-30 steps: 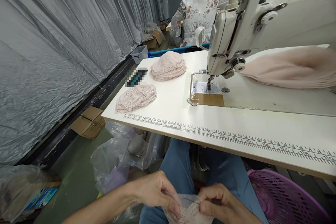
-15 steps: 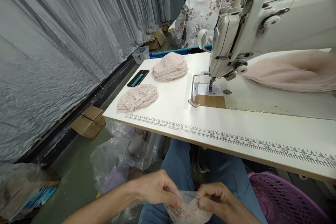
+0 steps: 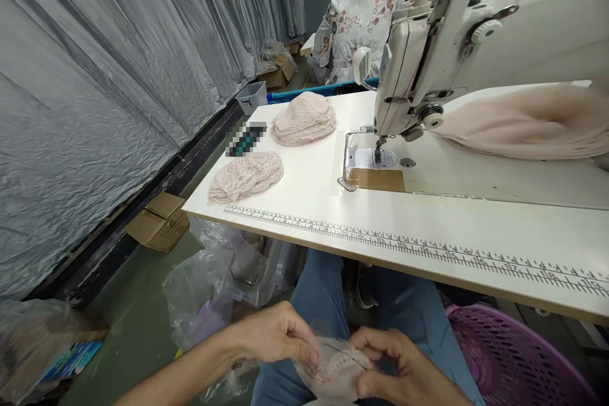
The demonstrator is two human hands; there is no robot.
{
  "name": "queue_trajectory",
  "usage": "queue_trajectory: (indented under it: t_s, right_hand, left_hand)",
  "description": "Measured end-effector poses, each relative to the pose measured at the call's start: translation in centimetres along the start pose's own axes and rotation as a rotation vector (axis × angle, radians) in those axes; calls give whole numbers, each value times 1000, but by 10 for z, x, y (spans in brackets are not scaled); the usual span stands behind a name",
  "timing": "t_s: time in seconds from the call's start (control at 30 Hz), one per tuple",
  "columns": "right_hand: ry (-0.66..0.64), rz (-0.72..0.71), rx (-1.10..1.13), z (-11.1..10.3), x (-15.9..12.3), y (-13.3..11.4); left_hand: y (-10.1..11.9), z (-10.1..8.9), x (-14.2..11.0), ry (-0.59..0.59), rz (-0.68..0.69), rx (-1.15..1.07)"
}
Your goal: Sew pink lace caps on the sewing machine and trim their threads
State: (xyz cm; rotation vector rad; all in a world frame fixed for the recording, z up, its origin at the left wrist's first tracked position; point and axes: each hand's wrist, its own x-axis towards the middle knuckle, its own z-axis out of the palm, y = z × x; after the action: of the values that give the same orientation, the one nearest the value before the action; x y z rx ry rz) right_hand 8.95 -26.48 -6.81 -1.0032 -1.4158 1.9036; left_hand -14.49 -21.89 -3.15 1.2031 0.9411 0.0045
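Low over my lap, a pale, sheer fabric piece with lace [image 3: 339, 371] is stretched between my two hands. My left hand [image 3: 291, 337] pinches its left edge between thumb and fingers. On the other side, my right hand [image 3: 387, 361] has its fingers and thumb closed on the right edge. The lower part of the piece runs out at the bottom of the view. On the table above are a pile of pink lace pieces [image 3: 246, 177] and a taller stack of pink fabric pieces [image 3: 304, 119], both apart from my hands.
A white sewing machine [image 3: 409, 76] stands on the table, which has a printed ruler [image 3: 380, 240] along its front edge. More pink fabric [image 3: 528, 124] lies under the machine arm. A purple basket [image 3: 518, 355] stands at lower right, plastic bags [image 3: 200, 292] at left. Another person [image 3: 359, 32] sits beyond.
My left hand has shifted slightly up and left, and the fabric piece lies turned differently between my hands. My right hand's fingers have opened a little around its edge. The view has shifted slightly.
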Motion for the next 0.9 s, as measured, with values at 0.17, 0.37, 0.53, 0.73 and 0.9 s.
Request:
queue_trajectory:
  t_s: [0.17, 0.37, 0.53, 0.73, 0.9]
  right_hand:
    - [23, -34, -20, 0, 3, 2]
    - [15, -86, 28, 1, 4, 14]
    - [23, -54, 108, 2, 6, 20]
    - [-27, 37, 240, -1, 5, 16]
    - [2, 80, 317, -2, 2, 21]
  left_hand:
    - [2, 1, -1, 19, 9, 23]
    - [2, 3, -1, 28, 14, 93]
    - [3, 4, -2, 28, 19, 109]
    - [7, 2, -2, -122, -27, 23]
    - [-2, 1, 4, -144, -40, -55]
